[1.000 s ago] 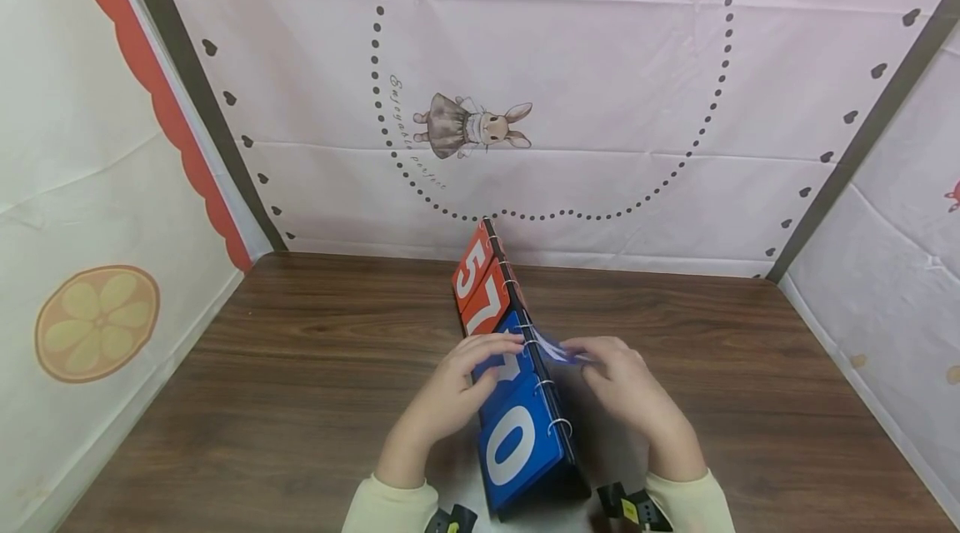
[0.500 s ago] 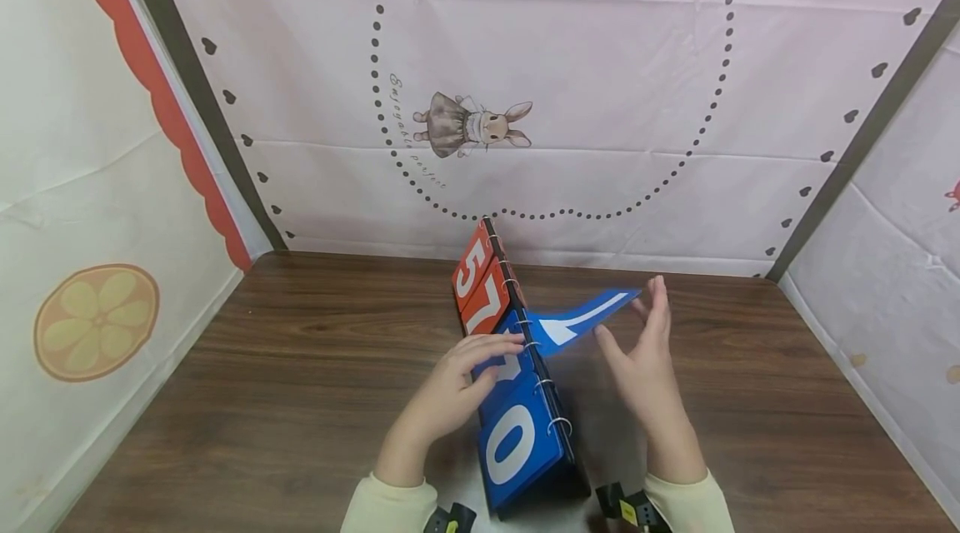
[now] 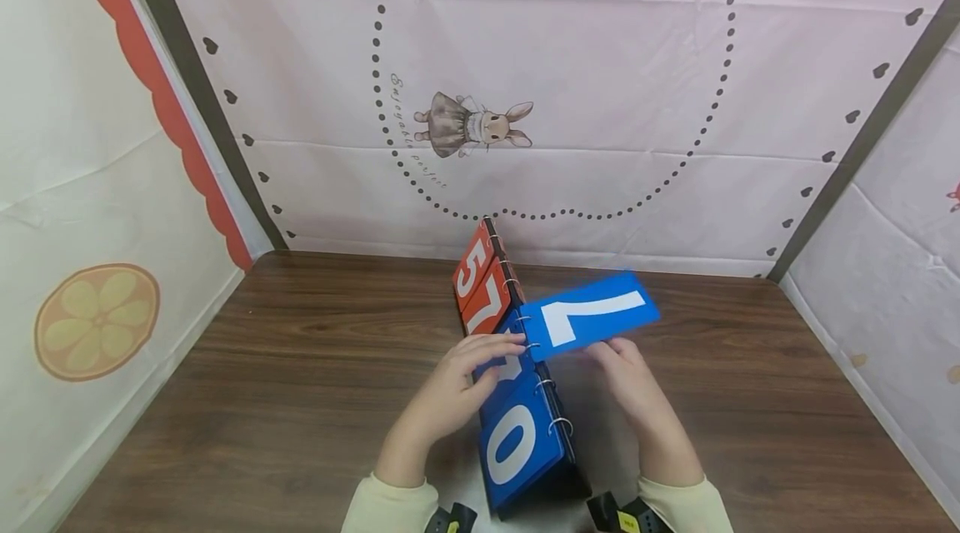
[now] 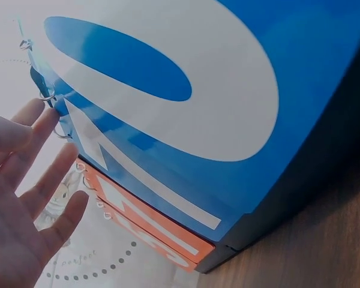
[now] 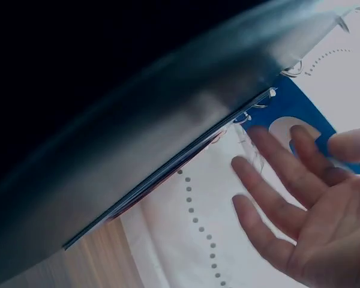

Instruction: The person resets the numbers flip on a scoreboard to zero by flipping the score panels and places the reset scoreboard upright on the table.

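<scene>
A tabletop flip scoreboard (image 3: pixel 517 445) stands like a tent on the table, with blue number cards near and red ones far, hung on metal rings. One blue card (image 3: pixel 592 312) is lifted to the right of the ring spine; its white digit looks like a 1 or 7. My left hand (image 3: pixel 446 387) lies over the blue side, relaxed fingertips at the rings (image 4: pixel 47 96). Just below the lifted card is my right hand (image 3: pixel 637 391). In the right wrist view its fingers (image 5: pixel 279 207) are spread and loosely bent, gripping nothing; whether they touch the card I cannot tell.
The scoreboard stands on a dark wood-grain table (image 3: pixel 337 350). Behind rises a pale cloth wall (image 3: pixel 600 83) with a printed rabbit (image 3: pixel 472 125) and dotted lines. More cloth walls flank both sides.
The blue card has swung up from the spine to the right, its digit now facing the head view. My right hand rose beside it, then dropped below it. My left hand has stayed put.
</scene>
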`<state>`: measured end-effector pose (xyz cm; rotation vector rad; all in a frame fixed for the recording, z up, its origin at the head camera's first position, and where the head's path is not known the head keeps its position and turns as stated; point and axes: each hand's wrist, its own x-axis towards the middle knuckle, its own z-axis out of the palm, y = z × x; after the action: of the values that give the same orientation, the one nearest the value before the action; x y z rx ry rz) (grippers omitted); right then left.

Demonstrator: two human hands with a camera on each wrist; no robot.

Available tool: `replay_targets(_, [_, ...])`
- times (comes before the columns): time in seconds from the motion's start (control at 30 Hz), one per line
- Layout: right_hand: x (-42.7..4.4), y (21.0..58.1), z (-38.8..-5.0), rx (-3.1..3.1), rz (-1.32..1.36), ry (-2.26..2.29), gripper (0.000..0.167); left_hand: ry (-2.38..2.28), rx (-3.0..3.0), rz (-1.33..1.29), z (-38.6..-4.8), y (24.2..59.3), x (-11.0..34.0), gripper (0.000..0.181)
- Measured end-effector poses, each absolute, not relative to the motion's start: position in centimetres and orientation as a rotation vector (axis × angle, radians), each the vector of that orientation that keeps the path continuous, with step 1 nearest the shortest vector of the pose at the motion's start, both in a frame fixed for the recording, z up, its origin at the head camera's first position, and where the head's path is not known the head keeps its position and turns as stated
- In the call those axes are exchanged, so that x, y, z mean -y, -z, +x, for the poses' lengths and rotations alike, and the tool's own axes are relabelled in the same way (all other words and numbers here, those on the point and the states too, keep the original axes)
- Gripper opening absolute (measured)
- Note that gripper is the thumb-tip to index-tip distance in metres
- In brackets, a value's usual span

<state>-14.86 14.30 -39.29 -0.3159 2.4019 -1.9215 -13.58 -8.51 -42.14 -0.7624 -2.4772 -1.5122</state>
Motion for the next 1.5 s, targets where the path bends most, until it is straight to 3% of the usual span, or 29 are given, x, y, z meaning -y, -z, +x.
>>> replay_targets(0.27, [-14.5, 39.5, -14.6, -2.359, -0.524, 2.035, 0.044, 1.451, 2.459, -0.736, -13.5, 42.0, 8.1, 0.036])
replay_targets(0.93, [-13.7, 39.5, -14.6, -2.198, -1.012, 1.885, 0.036, 1.535, 2.461, -0.699, -13.2, 41.8, 8.0, 0.038])
replay_targets(1.13, [-13.4, 39.6, -14.2, -2.244, -1.049, 1.804, 0.035, 1.717, 2.379, -0.423, -13.2, 41.8, 8.8, 0.027])
replay_targets(1.5, [-12.8, 39.7, -13.8, -2.399, -1.177, 1.563, 0.036, 2.099, 1.831, 0.017, -13.1, 40.7, 11.2, 0.054])
